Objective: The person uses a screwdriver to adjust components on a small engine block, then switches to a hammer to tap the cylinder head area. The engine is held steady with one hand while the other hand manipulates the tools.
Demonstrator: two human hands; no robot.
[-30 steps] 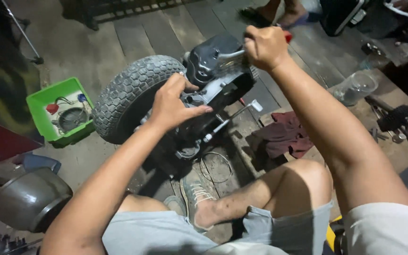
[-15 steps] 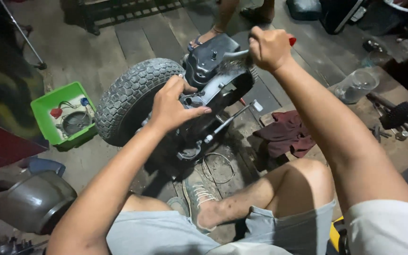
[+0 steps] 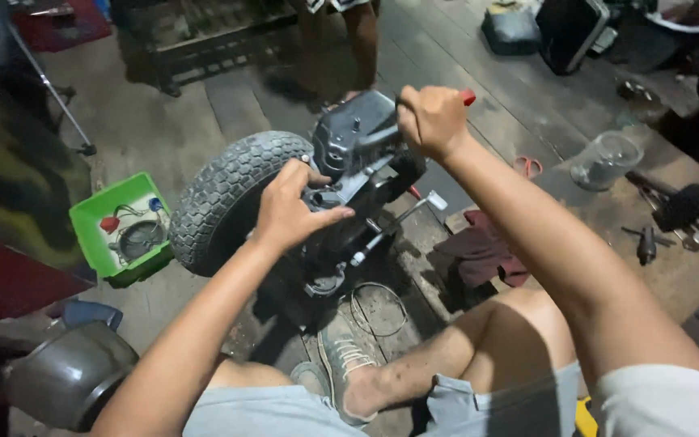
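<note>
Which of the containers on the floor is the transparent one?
The clear jar, right of the right hand. The green tray at left is opaque and square, and the grey pot at lower left is dark metal.

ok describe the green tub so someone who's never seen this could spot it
Start at the knobby tyre the left hand steadies. Beside it on the floor sits the green tub, square and holding small parts. It is the only bright green thing there.
</note>
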